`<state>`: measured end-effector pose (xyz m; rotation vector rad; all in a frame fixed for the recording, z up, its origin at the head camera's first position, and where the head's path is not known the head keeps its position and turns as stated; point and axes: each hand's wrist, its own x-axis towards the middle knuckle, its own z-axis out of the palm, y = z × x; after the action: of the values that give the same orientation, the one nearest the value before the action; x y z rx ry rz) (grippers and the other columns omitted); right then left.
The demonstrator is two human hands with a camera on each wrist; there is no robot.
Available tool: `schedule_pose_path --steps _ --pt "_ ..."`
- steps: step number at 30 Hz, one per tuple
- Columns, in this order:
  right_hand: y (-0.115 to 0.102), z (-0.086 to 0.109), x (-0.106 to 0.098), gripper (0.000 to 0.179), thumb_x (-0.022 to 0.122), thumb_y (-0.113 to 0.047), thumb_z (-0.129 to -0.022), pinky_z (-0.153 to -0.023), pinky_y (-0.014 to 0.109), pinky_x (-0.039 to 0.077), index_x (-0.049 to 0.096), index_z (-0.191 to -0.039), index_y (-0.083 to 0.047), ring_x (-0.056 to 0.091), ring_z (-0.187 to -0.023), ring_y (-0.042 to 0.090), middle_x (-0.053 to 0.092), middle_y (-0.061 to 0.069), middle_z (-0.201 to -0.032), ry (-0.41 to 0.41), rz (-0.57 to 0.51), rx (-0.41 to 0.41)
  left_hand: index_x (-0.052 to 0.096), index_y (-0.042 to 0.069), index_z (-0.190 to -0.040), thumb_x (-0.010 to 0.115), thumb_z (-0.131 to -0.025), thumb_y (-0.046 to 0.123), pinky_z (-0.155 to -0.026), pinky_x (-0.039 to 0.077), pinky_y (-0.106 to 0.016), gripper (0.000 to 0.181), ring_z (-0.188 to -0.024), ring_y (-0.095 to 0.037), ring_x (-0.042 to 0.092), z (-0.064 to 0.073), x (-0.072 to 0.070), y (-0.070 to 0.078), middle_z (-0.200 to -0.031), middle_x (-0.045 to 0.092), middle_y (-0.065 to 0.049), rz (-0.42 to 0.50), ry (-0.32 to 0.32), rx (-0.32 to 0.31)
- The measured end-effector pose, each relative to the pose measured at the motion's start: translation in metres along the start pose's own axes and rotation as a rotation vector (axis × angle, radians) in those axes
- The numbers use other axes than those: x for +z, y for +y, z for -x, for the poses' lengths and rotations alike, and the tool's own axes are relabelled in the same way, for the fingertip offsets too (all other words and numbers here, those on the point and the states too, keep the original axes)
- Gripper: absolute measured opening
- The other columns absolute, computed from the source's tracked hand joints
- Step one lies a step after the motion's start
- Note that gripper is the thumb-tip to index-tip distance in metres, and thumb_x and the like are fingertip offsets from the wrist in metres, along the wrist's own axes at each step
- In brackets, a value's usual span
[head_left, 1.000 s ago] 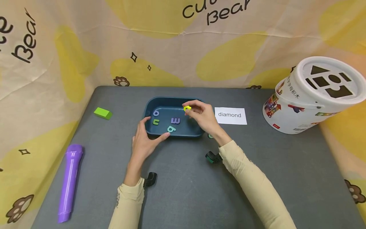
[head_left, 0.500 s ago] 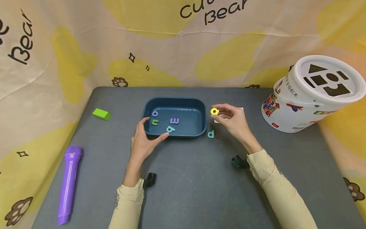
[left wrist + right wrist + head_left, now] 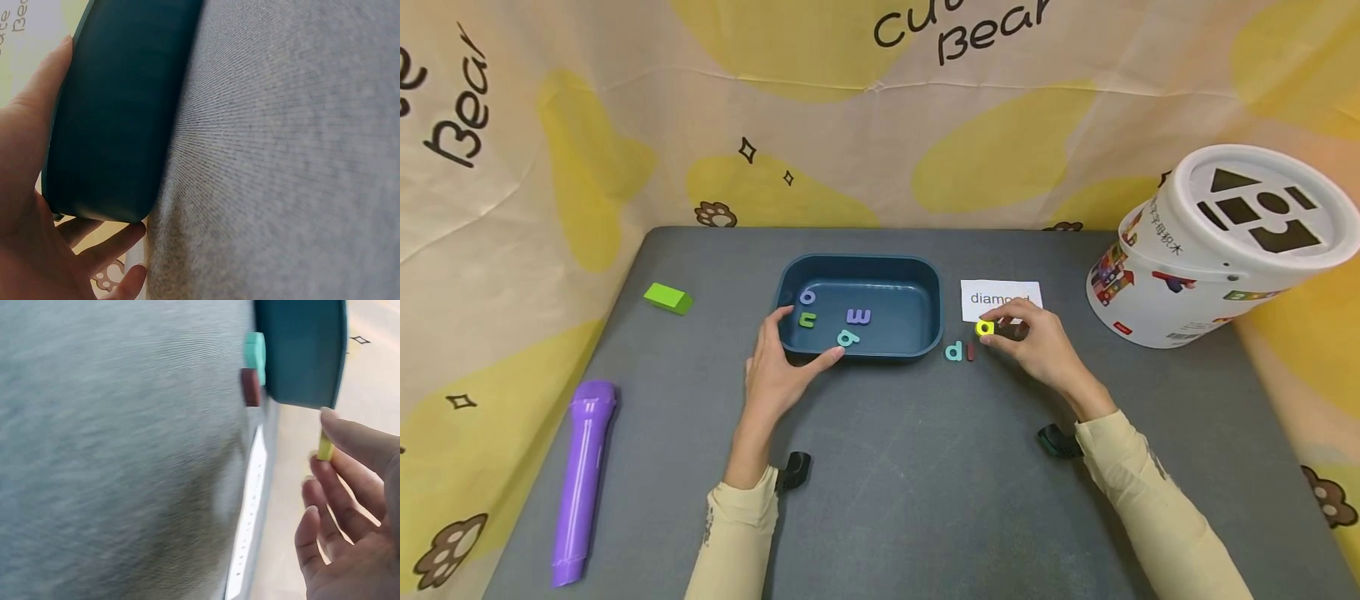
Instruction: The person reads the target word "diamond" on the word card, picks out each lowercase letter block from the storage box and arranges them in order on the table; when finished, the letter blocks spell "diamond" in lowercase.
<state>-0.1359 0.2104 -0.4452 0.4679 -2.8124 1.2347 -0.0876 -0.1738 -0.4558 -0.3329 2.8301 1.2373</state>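
My right hand [image 3: 1037, 343] pinches a yellow plastic letter [image 3: 984, 328], a ring shape like an "a", between thumb and fingertips. It is held above the table, near the lower edge of the card reading "diamond" [image 3: 981, 297]. A teal "d" [image 3: 953, 352] and a dark red "i" or "l" [image 3: 970, 352] lie just left of that hand. My left hand [image 3: 778, 371] holds the dark blue tray [image 3: 910, 344] by its near left corner, thumb on the front rim. Inside lie a purple ring-shaped letter [image 3: 807, 297], a green "n" [image 3: 807, 320], a purple "m" [image 3: 858, 317] and a teal letter [image 3: 847, 337].
A white bucket [image 3: 1172, 308] with shape cutouts in its lid stands at the back right. On the left are a green block [image 3: 667, 298] and a purple microphone-shaped toy [image 3: 582, 483]. A printed cloth [image 3: 850, 125] hangs behind the grey table [image 3: 887, 500].
My right hand has carried the yellow letter out of the tray to the right, then down toward the two letters on the table. The left hand stays on the tray.
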Motion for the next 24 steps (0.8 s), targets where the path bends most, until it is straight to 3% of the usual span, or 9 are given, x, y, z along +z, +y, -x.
schedule_pose_path --steps 5,11,24 --pt "0.007 0.007 0.002 0.024 0.088 -0.008 -0.087 -0.077 0.033 0.045 0.082 -0.11 -0.008 0.059 -0.091 0.023 0.071 0.01 -0.098 -0.064 0.049 0.009 0.025 0.024 -0.166 0.084 -0.081 0.064 -0.121 0.021 -0.064 0.111 -0.159 -0.033 0.032 0.0 0.0 -0.001 -0.174 0.028 -0.009 0.002 0.002 0.008" --pt "0.012 0.011 0.004 0.026 0.088 -0.009 -0.087 -0.084 0.039 0.045 0.082 -0.112 -0.006 0.059 -0.095 0.026 0.072 0.011 -0.102 -0.138 0.064 0.044 0.026 0.023 -0.166 0.084 -0.082 0.064 -0.121 0.021 -0.065 0.11 -0.158 -0.034 0.034 0.0 0.001 -0.001 -0.174 0.029 -0.008 0.007 0.007 0.011" --pt "0.011 0.011 0.008 0.027 0.09 -0.008 -0.084 -0.085 0.041 0.043 0.081 -0.11 -0.005 0.059 -0.096 0.028 0.071 0.012 -0.103 -0.147 0.056 0.052 0.025 0.024 -0.166 0.084 -0.081 0.064 -0.122 0.02 -0.065 0.11 -0.159 -0.034 0.033 0.0 0.0 0.0 -0.174 0.028 -0.008 0.006 0.008 0.005"
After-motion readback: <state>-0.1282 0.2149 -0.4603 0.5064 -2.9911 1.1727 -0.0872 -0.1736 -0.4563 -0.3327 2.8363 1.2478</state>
